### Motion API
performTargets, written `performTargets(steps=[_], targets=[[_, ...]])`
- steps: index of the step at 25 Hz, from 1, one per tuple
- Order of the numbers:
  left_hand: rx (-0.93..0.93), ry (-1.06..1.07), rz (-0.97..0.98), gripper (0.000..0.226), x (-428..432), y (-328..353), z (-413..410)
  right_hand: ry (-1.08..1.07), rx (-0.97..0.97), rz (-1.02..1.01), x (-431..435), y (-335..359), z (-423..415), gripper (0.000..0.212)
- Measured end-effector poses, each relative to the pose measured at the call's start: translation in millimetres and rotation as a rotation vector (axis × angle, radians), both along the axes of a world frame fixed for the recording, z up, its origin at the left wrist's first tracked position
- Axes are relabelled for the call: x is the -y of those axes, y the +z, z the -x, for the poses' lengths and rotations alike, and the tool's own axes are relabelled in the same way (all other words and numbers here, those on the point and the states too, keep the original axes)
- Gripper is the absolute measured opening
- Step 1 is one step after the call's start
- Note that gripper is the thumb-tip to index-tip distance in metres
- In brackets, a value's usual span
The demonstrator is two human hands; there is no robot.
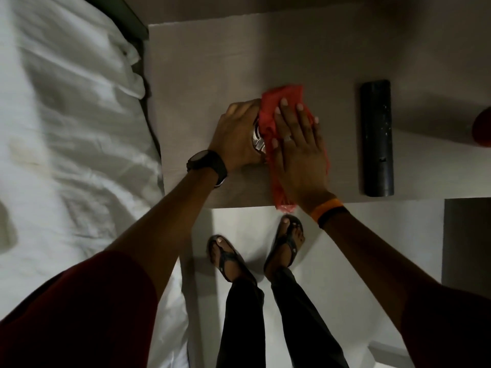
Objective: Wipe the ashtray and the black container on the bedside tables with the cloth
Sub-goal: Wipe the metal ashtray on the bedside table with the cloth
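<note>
A shiny ashtray sits on the pale bedside table, mostly hidden under my hands. My left hand curls around its left side and grips it. A red cloth lies over the ashtray's right side, and my right hand lies flat on top of that cloth with fingers spread, pressing it down. The cloth's tail hangs past the table's front edge. A long black container lies on its side to the right, apart from both hands.
A bed with rumpled white sheets borders the table's left side. My sandalled feet stand on the light floor just in front of the table. A reddish object shows at the right frame edge.
</note>
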State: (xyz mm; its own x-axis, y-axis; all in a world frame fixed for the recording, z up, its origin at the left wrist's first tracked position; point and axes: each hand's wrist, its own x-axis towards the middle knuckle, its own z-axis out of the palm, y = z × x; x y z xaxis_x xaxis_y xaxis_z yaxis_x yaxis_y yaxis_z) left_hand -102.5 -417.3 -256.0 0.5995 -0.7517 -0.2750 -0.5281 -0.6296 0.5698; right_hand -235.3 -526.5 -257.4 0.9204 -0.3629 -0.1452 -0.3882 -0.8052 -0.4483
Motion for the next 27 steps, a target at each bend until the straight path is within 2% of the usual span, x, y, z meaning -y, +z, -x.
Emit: performTargets(steps=[3, 7, 9, 12, 16, 18, 20, 23, 25, 27], targets=[[-0.041, 0.032, -0.026, 0.095, 1.2, 3.1, 8.7, 0.078, -0.02, 0.009, -10.5, 4.0, 42.2, 0.056], [-0.028, 0.057, 0.029, 0.077, -0.7, -4.1, 12.3, 0.01, -0.07, 0.052, -5.7, 4.1, -12.3, 0.056], [-0.004, 0.041, 0.041, 0.083, -0.5, -6.3, 7.7, 0.012, -0.057, 0.081, -2.6, 2.5, -24.9, 0.054], [0.0, 0.05, 0.05, 0.098, -2.3, -1.2, 7.7, -0.006, -0.017, 0.016, -4.5, 2.3, 10.4, 0.055], [-0.043, 0.121, 0.056, 0.097, -5.6, -6.7, 18.4, -0.038, -0.045, -0.039, -22.7, 2.7, 52.6, 0.059], [0.033, 0.224, 0.055, 0.086, -5.3, -12.8, 32.3, -0.091, -0.034, -0.056, -19.5, -0.8, 24.0, 0.059], [0.139, 0.294, -0.002, 0.084, -13.8, -12.6, 58.8, -0.121, -0.002, -0.048, -7.8, -1.9, -13.6, 0.055], [0.219, 0.217, -0.069, 0.088, -34.8, -5.4, 87.9, 0.001, 0.062, -0.067, 16.9, -8.2, -34.6, 0.049], [0.158, 0.274, -0.007, 0.09, -33.5, -3.5, 69.1, 0.156, 0.068, -0.071, 31.9, -11.7, -33.6, 0.049], [0.038, 0.228, 0.101, 0.109, -22.4, -2.9, 37.7, 0.248, 0.046, -0.094, 43.0, -11.9, -35.3, 0.052]])
